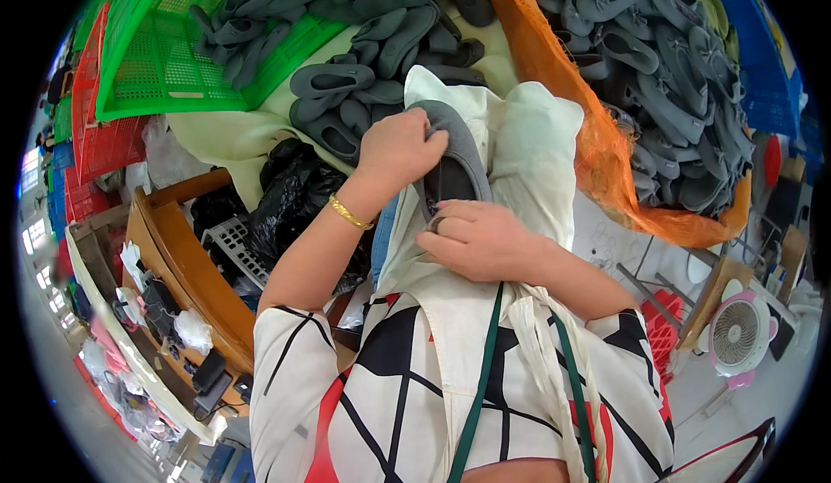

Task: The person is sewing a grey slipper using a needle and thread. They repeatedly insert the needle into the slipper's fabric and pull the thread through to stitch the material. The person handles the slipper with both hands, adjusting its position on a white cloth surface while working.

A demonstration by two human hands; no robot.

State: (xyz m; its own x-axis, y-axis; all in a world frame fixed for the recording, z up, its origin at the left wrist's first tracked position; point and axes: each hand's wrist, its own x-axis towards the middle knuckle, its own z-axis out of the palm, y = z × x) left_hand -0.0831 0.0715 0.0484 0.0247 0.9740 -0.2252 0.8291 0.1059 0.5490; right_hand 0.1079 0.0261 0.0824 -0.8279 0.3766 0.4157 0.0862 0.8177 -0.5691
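A grey slip-on shoe with a dark opening lies over my lap, on the cream apron. My left hand is closed on its far left side, the thumb bent and the fingertips partly hidden against the upper. At the near end, my right hand has its fingers curled over the heel edge, a ring on one of them. Just past my left hand is a heap of similar grey shoes.
A green plastic crate with more shoes tips in from the far left. At right an orange sack holds many grey shoes. A wooden table, black plastic bags and a white-and-pink fan stand around me.
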